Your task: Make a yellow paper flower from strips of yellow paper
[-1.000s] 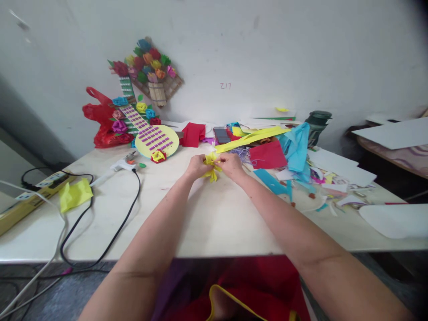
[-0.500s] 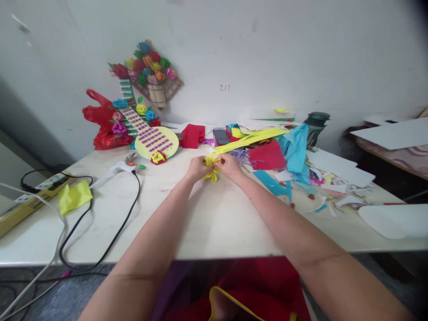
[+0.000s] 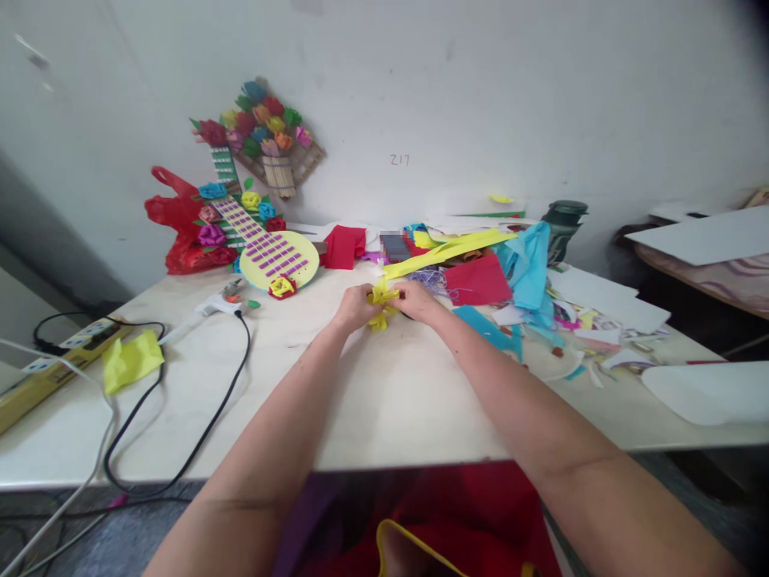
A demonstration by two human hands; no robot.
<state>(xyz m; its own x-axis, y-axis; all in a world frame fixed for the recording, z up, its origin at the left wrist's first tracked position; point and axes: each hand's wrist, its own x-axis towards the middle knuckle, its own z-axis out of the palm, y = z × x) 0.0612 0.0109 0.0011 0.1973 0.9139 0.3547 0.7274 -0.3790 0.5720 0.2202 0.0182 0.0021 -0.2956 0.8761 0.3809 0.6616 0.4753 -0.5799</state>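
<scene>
Between my two hands, above the middle of the white table, is a yellow crepe paper flower (image 3: 380,298) with ruffled petals. My left hand (image 3: 356,306) grips its left side with the fingers closed. On the other side, the thumb and fingers of my right hand (image 3: 416,300) pinch the paper's right edge. Just beyond lie long yellow paper strips (image 3: 444,254) and a red paper sheet (image 3: 478,280). A round yellow decorated board (image 3: 281,258) with a red and yellow paper flower (image 3: 282,286) stands to the left of my hands.
On the left are a white glue gun (image 3: 219,301) with a black cord, a yellow paper piece (image 3: 133,361) and a power strip (image 3: 78,343). Blue paper (image 3: 529,264), scraps and a dark bottle (image 3: 563,228) occupy the right. A red plastic bag (image 3: 177,216) sits at the back left.
The yellow flower has shifted slightly in my fingers, and its petals look pulled a little wider. Both hands stay in nearly the same place; the view has moved slightly.
</scene>
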